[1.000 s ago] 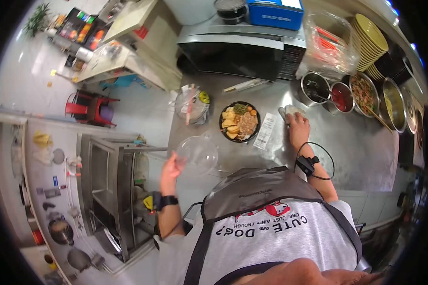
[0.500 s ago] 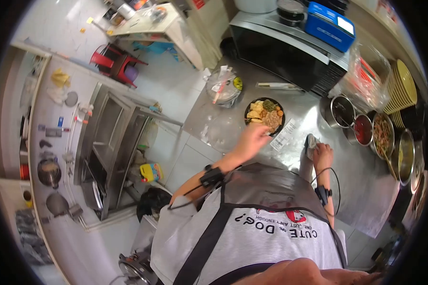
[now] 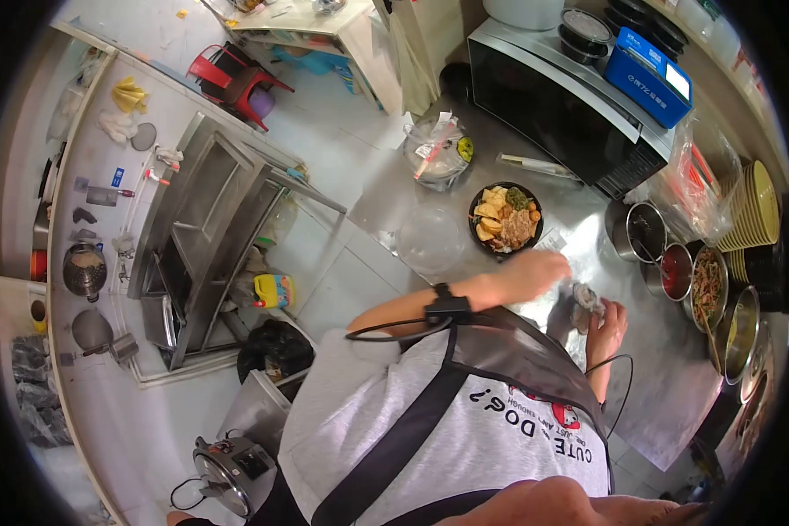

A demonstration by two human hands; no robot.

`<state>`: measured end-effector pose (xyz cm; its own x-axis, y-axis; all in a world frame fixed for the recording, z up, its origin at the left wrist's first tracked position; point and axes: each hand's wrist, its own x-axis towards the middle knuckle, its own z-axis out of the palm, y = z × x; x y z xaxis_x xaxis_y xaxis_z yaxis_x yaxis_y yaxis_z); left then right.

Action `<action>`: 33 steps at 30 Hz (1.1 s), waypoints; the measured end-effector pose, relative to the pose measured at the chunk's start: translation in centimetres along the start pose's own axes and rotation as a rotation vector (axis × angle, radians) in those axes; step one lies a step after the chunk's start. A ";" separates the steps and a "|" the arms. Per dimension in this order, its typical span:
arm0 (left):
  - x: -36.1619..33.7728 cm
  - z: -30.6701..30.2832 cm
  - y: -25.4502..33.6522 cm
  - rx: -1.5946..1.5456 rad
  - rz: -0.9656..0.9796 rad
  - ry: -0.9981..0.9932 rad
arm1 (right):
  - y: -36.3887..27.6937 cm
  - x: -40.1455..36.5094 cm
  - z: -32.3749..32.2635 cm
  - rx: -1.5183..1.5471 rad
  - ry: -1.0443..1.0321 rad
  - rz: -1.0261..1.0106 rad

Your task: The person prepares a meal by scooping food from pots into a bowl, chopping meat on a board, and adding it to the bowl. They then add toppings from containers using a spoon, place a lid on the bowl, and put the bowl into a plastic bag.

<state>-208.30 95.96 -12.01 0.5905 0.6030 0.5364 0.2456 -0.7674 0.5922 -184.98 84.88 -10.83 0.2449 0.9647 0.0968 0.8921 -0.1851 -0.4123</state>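
My left hand (image 3: 535,273) is smeared by motion above the steel counter, just below a black round bowl (image 3: 473,221) of food. In the bowl are yellow chip-like pieces, brown minced topping and greens. A white printed label (image 3: 550,241) shows partly past my left hand. My right hand (image 3: 607,331) is closed at the edge of a crumpled grey-white wad (image 3: 585,298), which looks like a rag, on the counter near my apron. Left of the bowl lies a clear round plastic lid (image 3: 431,238). Behind it stands a tied plastic bag (image 3: 438,151) with a container inside.
A microwave (image 3: 557,96) stands at the back, with a blue box (image 3: 647,79) on top. Along the right are a steel pot (image 3: 640,232), a pot of red sauce (image 3: 677,270), a bowl of shredded food (image 3: 707,285) and stacked yellow bowls (image 3: 749,206). A steel sink unit (image 3: 210,219) is at left.
My left hand has moved right, away from the bowl's near edge. My right hand and the crumpled wad have come closer to my body. The view has shifted and turned slightly.
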 end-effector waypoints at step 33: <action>-2.4 -13.5 1.2 -1.373 -0.641 0.498 | -11.7 7.5 -2.0 1.315 -0.329 -0.120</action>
<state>-219.81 96.51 -4.42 0.2996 0.9535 -0.0319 -0.6672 0.2333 0.7074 -192.84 93.95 -3.50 -0.0739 0.9960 0.0502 -0.1625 0.0377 -0.9860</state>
